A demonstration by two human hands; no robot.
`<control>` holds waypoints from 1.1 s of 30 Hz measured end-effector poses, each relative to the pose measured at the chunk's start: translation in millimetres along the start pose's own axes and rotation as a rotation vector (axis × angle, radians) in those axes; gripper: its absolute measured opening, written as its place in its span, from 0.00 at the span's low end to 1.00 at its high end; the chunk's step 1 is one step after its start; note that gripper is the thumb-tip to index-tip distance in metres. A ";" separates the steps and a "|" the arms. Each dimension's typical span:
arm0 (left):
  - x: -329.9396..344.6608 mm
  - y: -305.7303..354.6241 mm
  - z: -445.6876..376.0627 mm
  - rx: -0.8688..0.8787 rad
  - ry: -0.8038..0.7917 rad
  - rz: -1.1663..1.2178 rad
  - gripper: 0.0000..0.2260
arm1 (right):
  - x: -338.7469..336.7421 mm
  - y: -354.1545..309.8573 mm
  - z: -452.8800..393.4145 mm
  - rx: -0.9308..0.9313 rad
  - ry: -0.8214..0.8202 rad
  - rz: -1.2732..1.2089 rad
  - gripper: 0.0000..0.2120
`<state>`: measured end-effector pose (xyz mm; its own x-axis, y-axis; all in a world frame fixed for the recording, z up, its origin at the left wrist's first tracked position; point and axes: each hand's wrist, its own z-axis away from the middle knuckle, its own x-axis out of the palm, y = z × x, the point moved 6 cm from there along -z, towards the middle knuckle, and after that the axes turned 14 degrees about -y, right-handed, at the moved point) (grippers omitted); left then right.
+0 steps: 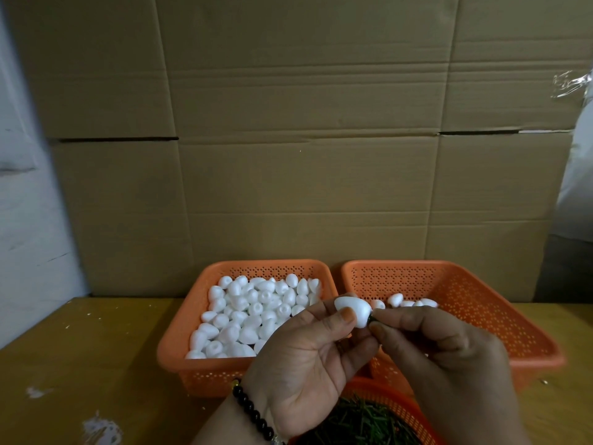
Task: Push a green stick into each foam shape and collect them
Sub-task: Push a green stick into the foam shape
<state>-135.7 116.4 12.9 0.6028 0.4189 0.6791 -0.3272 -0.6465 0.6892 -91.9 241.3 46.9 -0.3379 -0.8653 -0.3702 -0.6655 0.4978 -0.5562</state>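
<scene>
Nearest, at the bottom edge, a round orange plastic basket [414, 409] holds a heap of thin dark green sticks [359, 422], partly hidden behind both wrists; a black beaded bracelet [253, 412] circles the left wrist. Above it the left hand [305, 358], palm toward the camera, pinches a white egg-shaped foam piece [349, 311] between thumb and fingertips; the right hand [449, 358] has its fingers curled, thumb and forefinger pinched at the foam's right end on a small dark green stick end [372, 320], most of which cannot be seen. Both hands hang over the gap between two rectangular orange perforated baskets that stand side by side, nearly touching; the left basket [179, 332] is filled with loose white foam shapes [253, 313]; the right basket [481, 316] holds only a few foam shapes [407, 301] near its back left corner, the hands covering its near left part. The yellowish wooden tabletop [90, 358], flecked with white crumbs, lies bare to the left of the baskets and in a narrower strip to the right; just behind the baskets rises a wall of brown cardboard boxes [305, 139], closing off the far side.
</scene>
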 end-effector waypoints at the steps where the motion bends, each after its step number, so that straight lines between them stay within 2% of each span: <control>1: -0.4 -0.4 -0.2 0.001 0.000 -0.004 0.10 | 0.4 0.3 -0.1 0.005 -0.003 -0.007 0.07; 10: -3.5 -2.9 -1.2 0.017 0.015 -0.019 0.10 | 1.8 1.7 -0.8 0.041 -0.023 -0.017 0.08; 14: -2.9 -0.7 -1.4 0.039 0.027 -0.095 0.10 | 2.0 5.4 -1.3 0.066 -0.061 0.017 0.16; 18: -4.0 -1.5 -0.9 0.041 0.055 -0.147 0.14 | 6.5 -3.5 -4.5 0.001 -0.136 0.110 0.20; 23: -4.5 -5.3 -1.2 0.053 0.079 -0.256 0.17 | 7.4 -5.7 -4.3 -0.020 -0.148 0.127 0.14; 25: -5.5 -3.7 -1.2 0.081 0.070 -0.274 0.20 | 6.9 -0.3 -3.4 0.043 -0.149 0.030 0.15; 29: -7.5 1.3 -0.1 0.095 0.016 -0.293 0.15 | 13.3 13.9 -1.7 0.232 -0.184 -0.312 0.14; 33: -8.3 6.9 1.9 0.123 0.001 -0.461 0.19 | 18.8 15.6 -2.4 0.302 -0.238 -0.545 0.13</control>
<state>-141.5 107.2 11.5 0.6641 0.6803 0.3101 0.0624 -0.4638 0.8837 -110.2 232.7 33.0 0.1731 -0.9785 -0.1123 -0.4721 0.0176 -0.8814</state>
